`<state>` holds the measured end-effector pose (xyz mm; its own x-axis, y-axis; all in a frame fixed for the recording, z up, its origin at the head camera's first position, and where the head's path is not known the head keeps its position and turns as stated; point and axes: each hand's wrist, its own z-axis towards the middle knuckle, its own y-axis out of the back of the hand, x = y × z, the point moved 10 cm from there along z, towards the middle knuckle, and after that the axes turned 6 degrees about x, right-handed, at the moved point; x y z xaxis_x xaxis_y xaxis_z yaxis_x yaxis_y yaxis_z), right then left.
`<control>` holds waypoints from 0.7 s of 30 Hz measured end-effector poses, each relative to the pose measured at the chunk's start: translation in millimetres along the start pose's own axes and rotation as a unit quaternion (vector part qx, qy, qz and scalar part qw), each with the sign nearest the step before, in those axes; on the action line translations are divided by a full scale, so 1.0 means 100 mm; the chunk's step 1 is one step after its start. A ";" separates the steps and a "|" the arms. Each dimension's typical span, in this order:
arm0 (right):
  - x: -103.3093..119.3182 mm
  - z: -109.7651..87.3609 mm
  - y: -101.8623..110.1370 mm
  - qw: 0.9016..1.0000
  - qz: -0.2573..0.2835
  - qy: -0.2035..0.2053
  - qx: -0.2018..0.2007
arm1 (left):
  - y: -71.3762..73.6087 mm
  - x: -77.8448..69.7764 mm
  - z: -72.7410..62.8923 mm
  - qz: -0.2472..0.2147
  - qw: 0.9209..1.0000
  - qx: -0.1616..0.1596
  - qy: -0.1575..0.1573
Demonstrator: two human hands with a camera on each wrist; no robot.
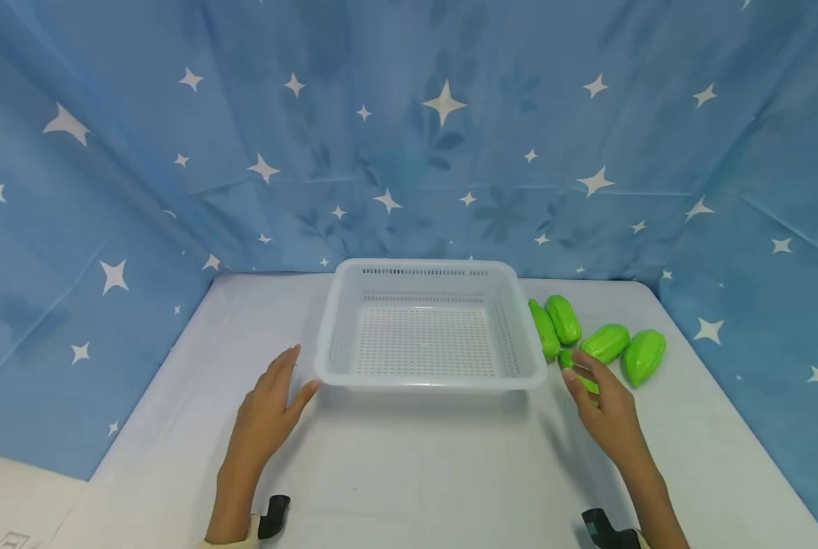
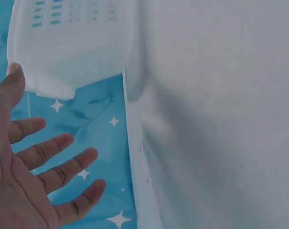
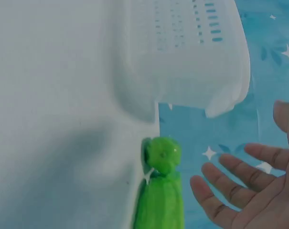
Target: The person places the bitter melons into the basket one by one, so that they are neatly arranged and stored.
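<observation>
While left hand and right hand hovered, fingers loosely spread and empty, the white basket sat ahead, between them, toward the far edge of the surface, long axis crosswise; left was nearer, green vegetables beside right.

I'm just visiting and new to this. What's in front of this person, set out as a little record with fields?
Container: white rectangular basket, slotted sides
Green objects: five visible, right of the basket; one partly hidden behind the right hand in the head view
Left hand: fingers spread, near the basket's left side; contact unclear
Right hand: fingers spread, holding nothing
Surface: white-covered table
Backdrop: blue curtain with white stars
</observation>
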<state>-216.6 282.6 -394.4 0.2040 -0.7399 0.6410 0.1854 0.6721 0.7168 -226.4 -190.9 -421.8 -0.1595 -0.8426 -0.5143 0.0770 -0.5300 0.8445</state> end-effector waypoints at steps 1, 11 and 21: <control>-0.03 -0.01 -0.02 1.000 0.017 -0.016 0.003 | -0.01 -0.01 0.00 -0.016 1.000 -0.002 -0.002; -0.19 -0.04 -0.22 0.985 0.140 -0.093 0.033 | -0.08 -0.13 0.03 -0.150 0.988 -0.009 -0.026; -0.23 -0.07 -0.30 0.983 0.144 -0.103 0.046 | -0.13 -0.30 0.12 -0.205 0.978 -0.017 -0.035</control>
<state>-219.7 279.5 -432.4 0.0346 -0.5151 0.8565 0.0585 0.8565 0.5127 -234.8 -158.0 -415.2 -0.2506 -0.5507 -0.7962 0.0258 -0.8260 0.5631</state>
